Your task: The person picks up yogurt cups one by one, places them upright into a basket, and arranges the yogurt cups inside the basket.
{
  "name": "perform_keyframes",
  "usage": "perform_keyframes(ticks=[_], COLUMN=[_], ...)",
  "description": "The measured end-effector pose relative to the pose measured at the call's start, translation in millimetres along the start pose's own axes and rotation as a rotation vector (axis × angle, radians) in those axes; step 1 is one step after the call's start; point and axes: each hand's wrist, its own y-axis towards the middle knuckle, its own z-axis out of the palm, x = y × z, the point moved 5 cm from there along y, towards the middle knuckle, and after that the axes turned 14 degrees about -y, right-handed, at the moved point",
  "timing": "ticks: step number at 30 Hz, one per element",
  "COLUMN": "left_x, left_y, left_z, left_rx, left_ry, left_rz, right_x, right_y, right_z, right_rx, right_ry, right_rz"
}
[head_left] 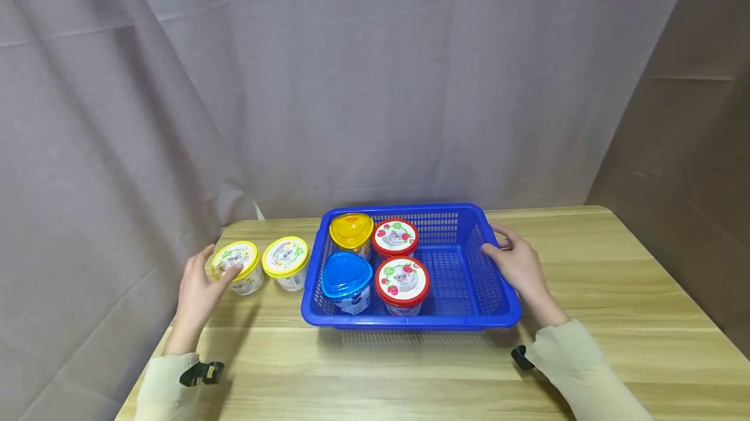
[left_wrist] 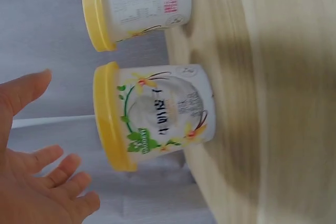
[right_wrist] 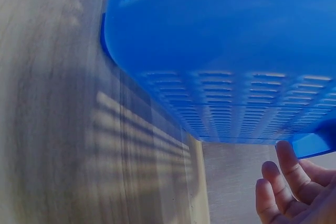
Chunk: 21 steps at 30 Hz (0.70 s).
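On the left, my left hand [head_left: 199,292] hovers around a white tub with a yellow lid [head_left: 237,257], thumb and fingers spread. The left wrist view shows a gap between the fingers and this tub [left_wrist: 157,111]. A second yellow-lidded tub [head_left: 286,257] stands just to its right. My right hand [head_left: 523,270] holds the right rim of a blue plastic basket [head_left: 410,321], thumb over the rim and fingers outside. Inside the basket's left half stand a yellow-lidded cup [head_left: 351,231], a blue-lidded cup [head_left: 347,276] and two red-lidded tubs, one behind [head_left: 395,237], one in front [head_left: 402,281].
A wooden table [head_left: 410,382] carries everything. Behind it hangs a grey curtain [head_left: 375,82], close to the basket's back edge. Bare basket floor [head_left: 448,278] shows right of the red-lidded tubs.
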Motion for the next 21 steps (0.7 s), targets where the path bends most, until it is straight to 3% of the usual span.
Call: perform_keyframes(ticks=[6, 15, 21], left_x=[14.9, 27.4, 34.9], left_y=[-0.5, -0.5, -0.3], left_z=[4.7, 8.0, 11.2], left_rx=[0.048, 0.064, 0.128], left_ry=[-0.029, -0.075, -0.045], left_rz=[-0.097, -0.149, -0.196], right_x=[1, -1, -2], right_y=[0.5, 0.8, 0.5], right_z=[1, 2, 1], right_rx=[0.004, 0.012, 0.014], right_ry=[0.007, 0.005, 0.003], right_rz=[0.003, 0.013, 0.017])
